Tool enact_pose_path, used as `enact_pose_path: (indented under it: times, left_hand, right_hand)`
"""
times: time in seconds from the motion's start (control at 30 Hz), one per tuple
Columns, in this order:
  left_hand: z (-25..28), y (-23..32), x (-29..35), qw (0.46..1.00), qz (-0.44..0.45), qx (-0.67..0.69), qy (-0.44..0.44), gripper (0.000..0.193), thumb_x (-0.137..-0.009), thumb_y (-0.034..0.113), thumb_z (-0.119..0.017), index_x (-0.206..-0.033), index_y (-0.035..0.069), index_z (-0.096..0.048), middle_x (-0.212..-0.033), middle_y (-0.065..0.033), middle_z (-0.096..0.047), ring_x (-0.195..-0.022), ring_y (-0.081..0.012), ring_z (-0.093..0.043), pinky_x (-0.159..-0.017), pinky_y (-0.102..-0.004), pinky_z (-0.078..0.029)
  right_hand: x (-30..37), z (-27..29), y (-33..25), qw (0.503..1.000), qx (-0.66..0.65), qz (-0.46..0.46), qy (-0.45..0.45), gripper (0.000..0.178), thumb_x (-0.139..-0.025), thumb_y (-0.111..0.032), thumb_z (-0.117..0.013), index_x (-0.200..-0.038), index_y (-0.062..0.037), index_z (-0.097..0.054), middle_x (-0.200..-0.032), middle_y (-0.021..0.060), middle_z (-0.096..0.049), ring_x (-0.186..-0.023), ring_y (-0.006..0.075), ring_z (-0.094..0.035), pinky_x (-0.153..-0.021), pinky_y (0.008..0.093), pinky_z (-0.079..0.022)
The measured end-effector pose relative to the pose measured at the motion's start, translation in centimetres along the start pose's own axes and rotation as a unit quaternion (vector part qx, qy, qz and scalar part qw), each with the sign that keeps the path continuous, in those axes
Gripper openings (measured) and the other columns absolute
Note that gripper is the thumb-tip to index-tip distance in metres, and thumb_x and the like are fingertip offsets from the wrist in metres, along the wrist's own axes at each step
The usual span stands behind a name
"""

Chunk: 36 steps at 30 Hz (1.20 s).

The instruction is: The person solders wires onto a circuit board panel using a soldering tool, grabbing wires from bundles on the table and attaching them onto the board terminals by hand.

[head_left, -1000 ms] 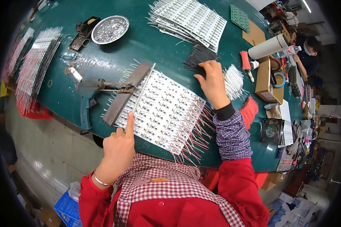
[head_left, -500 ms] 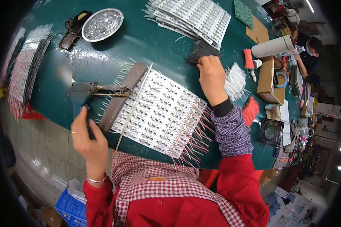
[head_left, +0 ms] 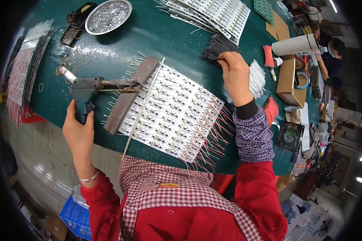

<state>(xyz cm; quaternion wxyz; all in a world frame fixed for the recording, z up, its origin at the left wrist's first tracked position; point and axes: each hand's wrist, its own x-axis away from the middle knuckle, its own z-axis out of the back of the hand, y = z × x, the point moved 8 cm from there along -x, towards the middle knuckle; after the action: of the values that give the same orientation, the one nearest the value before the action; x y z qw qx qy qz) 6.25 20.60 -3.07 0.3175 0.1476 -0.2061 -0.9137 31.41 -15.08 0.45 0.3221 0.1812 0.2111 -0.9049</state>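
Observation:
A pistol-shaped soldering gun lies with its metal tip over a dark bar. The bar rests across the wired edge of a white circuit board panel, with white wires on its left and red wires on its right. My left hand is at the gun's handle, thumb and fingers apart on either side of it and not wrapped round. My right hand pinches at the near edge of a bundle of black wires; what its fingertips hold is partly hidden. White wires lie beside that hand.
A metal bowl of silvery bits stands far left near rubber bands. Wired panels are stacked at the far side and left. Red wires, a white bottle and a cardboard box are right. Another person sits beyond.
My left hand has moved from below the soldering gun's trigger to around the lower handle. My right hand stays by the black wires, its fingertips now at their near edge. The view has shifted slightly.

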Motion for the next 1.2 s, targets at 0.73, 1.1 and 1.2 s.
enact_pose_path:
  times: [0.73, 1.1, 1.2]
  left_hand:
    - [1.8, 4.8, 3.4, 0.658, 0.130, 0.733, -0.116, 0.061, -0.078, -0.001, -0.067, -0.134, -0.004, -0.044, -0.114, -0.0172, -0.053, -0.062, -0.0131, -0.048, -0.043, -0.0218, -0.041]
    - [8.8, 6.3, 5.6, 0.874, 0.048, 0.484, 0.018, 0.050, -0.084, 0.005, -0.057, -0.129, -0.013, -0.047, -0.106, -0.0186, -0.055, -0.061, -0.0118, -0.044, -0.050, -0.0211, -0.036]
    - [10.0, 9.5, 5.6, 0.912, -0.016, 0.408, 0.020, 0.055, -0.085, 0.016, -0.057, -0.129, -0.015, -0.048, -0.096, -0.0173, -0.058, -0.054, -0.0111, -0.041, -0.050, -0.0218, -0.034]
  right_hand:
    - [-0.6, -2.9, -10.6, 0.907, 0.243, 0.274, -0.207, 0.004, -0.063, -0.009, -0.073, -0.063, -0.0073, -0.069, -0.072, 0.0067, -0.061, -0.074, 0.0214, -0.064, -0.059, 0.0330, -0.052]
    - [-0.1, -3.8, -9.3, 0.895, 0.260, 0.287, -0.221, 0.006, -0.060, -0.009, -0.072, -0.065, -0.0056, -0.071, -0.072, 0.0050, -0.058, -0.072, 0.0199, -0.059, -0.055, 0.0315, -0.049]
    - [0.0, -3.7, -9.1, 0.898, 0.251, 0.293, -0.211, 0.005, -0.062, -0.009, -0.071, -0.066, -0.0076, -0.068, -0.073, 0.0047, -0.057, -0.074, 0.0201, -0.059, -0.058, 0.0307, -0.049]
